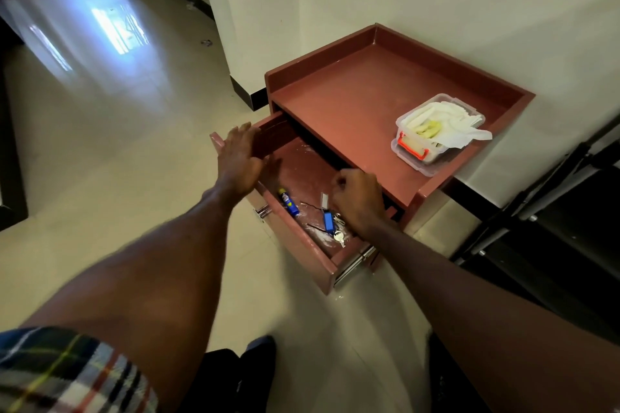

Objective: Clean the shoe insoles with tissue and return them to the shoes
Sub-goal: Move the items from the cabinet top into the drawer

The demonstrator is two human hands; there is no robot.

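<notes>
A clear plastic box (413,162) with a red latch stands on the right of the red-brown cabinet top (339,100), and white tissue (448,115) spills over its rim. The cabinet's drawer (302,245) is pulled out. My left hand (239,161) is open with fingers spread at the drawer's left wall, slightly blurred. My right hand (359,202) is inside the drawer near its right back, fingers curled, with nothing visible in them. Dark shoes (248,369) show on the floor at the bottom edge. No insoles are in view.
In the drawer lie a small blue and yellow tube (289,203) and keys on a blue fob (329,222). A white wall backs the cabinet. Black metal framing (536,211) stands to the right. Glossy floor tiles (100,131) stretch away on the left.
</notes>
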